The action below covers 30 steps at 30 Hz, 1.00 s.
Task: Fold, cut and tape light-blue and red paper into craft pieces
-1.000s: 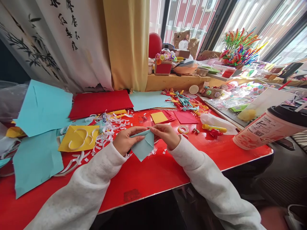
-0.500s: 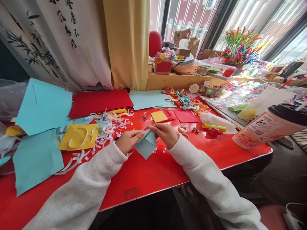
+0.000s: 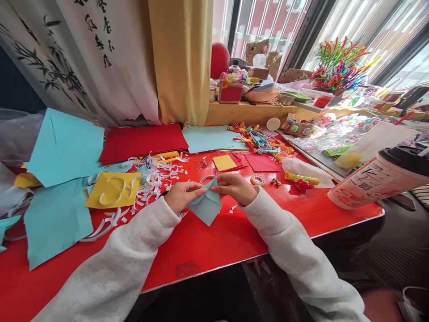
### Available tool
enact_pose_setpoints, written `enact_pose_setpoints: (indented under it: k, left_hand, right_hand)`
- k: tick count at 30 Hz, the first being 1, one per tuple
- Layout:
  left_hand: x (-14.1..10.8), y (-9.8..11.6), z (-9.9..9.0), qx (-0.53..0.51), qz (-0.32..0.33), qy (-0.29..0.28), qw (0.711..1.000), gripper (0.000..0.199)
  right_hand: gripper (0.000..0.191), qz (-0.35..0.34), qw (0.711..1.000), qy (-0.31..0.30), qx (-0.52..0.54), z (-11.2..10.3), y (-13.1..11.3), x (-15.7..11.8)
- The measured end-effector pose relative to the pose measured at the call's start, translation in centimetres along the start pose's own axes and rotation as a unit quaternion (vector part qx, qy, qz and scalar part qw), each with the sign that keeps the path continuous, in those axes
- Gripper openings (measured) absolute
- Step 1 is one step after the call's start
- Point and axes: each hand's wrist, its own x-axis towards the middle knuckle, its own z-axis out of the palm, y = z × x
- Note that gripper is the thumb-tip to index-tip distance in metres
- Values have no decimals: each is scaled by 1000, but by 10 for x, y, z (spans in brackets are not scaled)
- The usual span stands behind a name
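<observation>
Between my two hands is a folded piece of light blue paper (image 3: 207,208), held above the red table (image 3: 214,255) with one pointed corner hanging down toward me. My left hand (image 3: 182,196) pinches its upper left side with thumb and fingers. On the upper right side, my right hand (image 3: 237,188) is closed on the same paper, its thumb close to the left thumb. Behind the paper, part of a pale ring-shaped roll (image 3: 207,179) shows. Small yellow and red paper squares (image 3: 224,163) lie just beyond my hands.
Large blue sheets (image 3: 58,223), a yellow sheet (image 3: 112,190) and white paper scraps (image 3: 164,172) spread over the left. A red paper stack (image 3: 144,142) lies at the back. To the right are a yellow glue stick (image 3: 301,179) and a tall drink cup (image 3: 375,181).
My thumbs have come closer together at the paper's top, and the right fingers have shifted along its edge. The whole view has moved slightly, so things appear a little further right.
</observation>
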Motion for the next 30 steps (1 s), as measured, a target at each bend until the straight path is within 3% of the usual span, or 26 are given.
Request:
enact_pose_setpoints:
  k: [9, 22, 26, 30]
  left_hand:
    - [-1, 1, 3, -24, -18, 27, 999, 23]
    - [-3, 4, 6, -80, -63, -16, 995, 23]
    - [-6, 9, 9, -75, -53, 4, 996, 21]
    - [-7, 8, 8, -61, -46, 24, 997, 20]
  right_hand:
    - [21, 12, 999, -45, -5, -2, -5, -4]
    - [29, -84, 980, 38, -177, 0, 3, -3]
    - [33, -84, 980, 74, -167, 1, 4, 0]
    - [34, -82, 980, 162, -82, -4, 0, 3]
